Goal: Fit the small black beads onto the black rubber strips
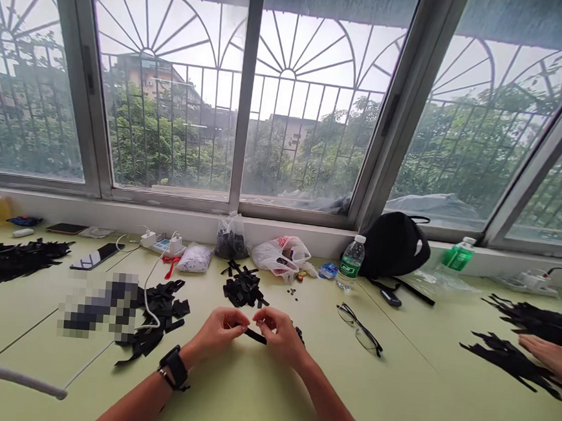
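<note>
My left hand (223,330) and my right hand (278,333) meet over the table in front of me, with thumbs and fingertips pinched. Between them runs a short black fabric strip (255,336), one end in each hand. A dark watch (174,367) sits on my left wrist. Just beyond my hands lies a pile of short black strips (244,288). To the left of my left hand is another heap of black strips (161,311). Some small dark pieces (299,332) show beside my right hand, partly covered by it.
Eyeglasses (362,330) lie at the right, near a water bottle (351,263) and a black bag (392,244). A white cable (152,272) runs from a power strip (164,245) across the left side. At the far right, another person's hand (554,358) touches black strips (512,362).
</note>
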The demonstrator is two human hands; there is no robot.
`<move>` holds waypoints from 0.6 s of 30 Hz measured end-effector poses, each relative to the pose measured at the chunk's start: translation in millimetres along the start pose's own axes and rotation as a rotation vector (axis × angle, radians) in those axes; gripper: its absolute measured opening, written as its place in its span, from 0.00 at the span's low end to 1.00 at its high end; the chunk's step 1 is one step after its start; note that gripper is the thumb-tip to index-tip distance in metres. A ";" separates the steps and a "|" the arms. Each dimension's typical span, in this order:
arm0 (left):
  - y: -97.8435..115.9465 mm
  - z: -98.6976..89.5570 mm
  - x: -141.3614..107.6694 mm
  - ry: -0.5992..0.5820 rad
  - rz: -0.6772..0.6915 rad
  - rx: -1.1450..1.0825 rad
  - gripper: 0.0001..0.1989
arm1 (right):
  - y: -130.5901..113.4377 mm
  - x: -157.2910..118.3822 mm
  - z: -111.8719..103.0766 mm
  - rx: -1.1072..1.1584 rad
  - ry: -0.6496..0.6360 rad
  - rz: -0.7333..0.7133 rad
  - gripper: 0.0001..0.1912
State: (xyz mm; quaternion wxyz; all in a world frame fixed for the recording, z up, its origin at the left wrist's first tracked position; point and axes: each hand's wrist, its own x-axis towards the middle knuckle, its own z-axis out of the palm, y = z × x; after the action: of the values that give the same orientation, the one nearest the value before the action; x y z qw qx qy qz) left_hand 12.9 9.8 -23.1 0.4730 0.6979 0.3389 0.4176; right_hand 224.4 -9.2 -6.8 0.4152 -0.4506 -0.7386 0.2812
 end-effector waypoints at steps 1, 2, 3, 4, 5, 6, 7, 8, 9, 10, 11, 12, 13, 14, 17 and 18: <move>0.0 0.1 0.1 0.006 0.000 0.002 0.12 | 0.3 0.2 0.2 0.000 0.003 0.001 0.11; 0.1 0.3 0.2 0.015 -0.001 0.004 0.11 | 0.5 0.4 0.3 -0.001 0.008 0.002 0.11; 0.3 0.4 0.4 0.024 -0.002 0.006 0.11 | 0.7 0.6 0.4 -0.002 0.013 0.004 0.11; 0.6 0.5 0.6 0.030 -0.002 0.007 0.11 | 0.7 0.7 0.4 -0.006 0.017 0.007 0.12; 1.0 0.5 0.7 0.033 -0.002 0.007 0.11 | 0.4 0.8 0.3 -0.012 0.020 0.010 0.12; 1.5 0.5 0.9 0.031 0.001 0.004 0.11 | -0.2 0.8 0.2 -0.022 0.020 0.013 0.12; 2.1 0.4 0.9 0.027 0.005 0.000 0.12 | -0.9 0.6 0.1 -0.033 0.012 0.016 0.12; 2.8 0.3 0.9 0.021 0.010 -0.003 0.12 | -1.8 0.2 0.0 -0.042 -0.002 0.017 0.11; 3.6 0.2 0.8 0.013 0.016 -0.004 0.12 | -2.7 -0.3 -0.1 -0.047 -0.020 0.014 0.11; 4.4 0.1 0.6 0.009 0.020 -0.001 0.13 | -3.4 -0.9 0.0 -0.046 -0.041 0.011 0.12; 5.1 0.0 0.4 0.008 0.023 0.003 0.13 | -3.7 -1.4 0.1 -0.039 -0.062 0.007 0.14; 5.6 -0.1 0.3 0.010 0.026 0.010 0.14 | -3.7 -1.7 0.3 -0.030 -0.079 0.004 0.14; 5.8 -0.1 0.2 0.017 0.027 0.018 0.14 | -3.2 -1.8 0.5 -0.021 -0.088 0.005 0.15; 5.8 0.0 0.3 0.028 0.029 0.028 0.15 | -2.3 -1.5 0.7 -0.016 -0.091 0.009 0.14; 4.9 0.4 1.2 0.078 0.032 0.092 0.14 | 1.2 0.4 1.1 -0.028 -0.071 0.032 0.15; 4.8 0.6 1.4 0.097 0.032 0.121 0.14 | 2.2 1.1 1.1 -0.037 -0.058 0.038 0.16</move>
State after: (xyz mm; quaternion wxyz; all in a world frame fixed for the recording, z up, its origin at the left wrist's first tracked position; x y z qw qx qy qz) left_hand 14.3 9.2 -18.4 0.4060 0.7096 0.3748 0.4372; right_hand 224.1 -7.3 -8.7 0.3797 -0.4636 -0.7469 0.2882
